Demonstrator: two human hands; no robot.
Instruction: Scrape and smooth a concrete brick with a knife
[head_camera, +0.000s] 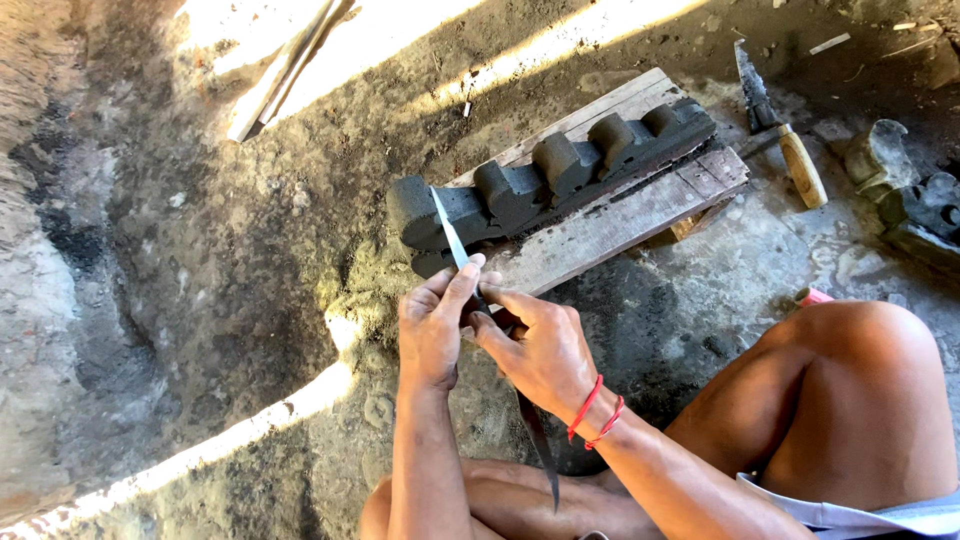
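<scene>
A long thin metal blade (449, 232) is gripped by both hands. My left hand (432, 330) pinches it near the middle, thumb up along the metal. My right hand (540, 345), with red cords at the wrist, holds it just below, and the dark lower end runs down towards my legs. The blade's tip rests against the left end of a dark carved stone block (560, 170) with several rounded scroll lobes along its top. The block lies on a wooden board (620, 220) on the ground.
A hammer-like tool with a pale wooden handle (800, 165) lies right of the board. More dark carved stone pieces (915, 205) sit at the far right. Wooden slats (285, 65) lie top left. My bent knee (850, 390) is at the lower right, on dusty grey ground.
</scene>
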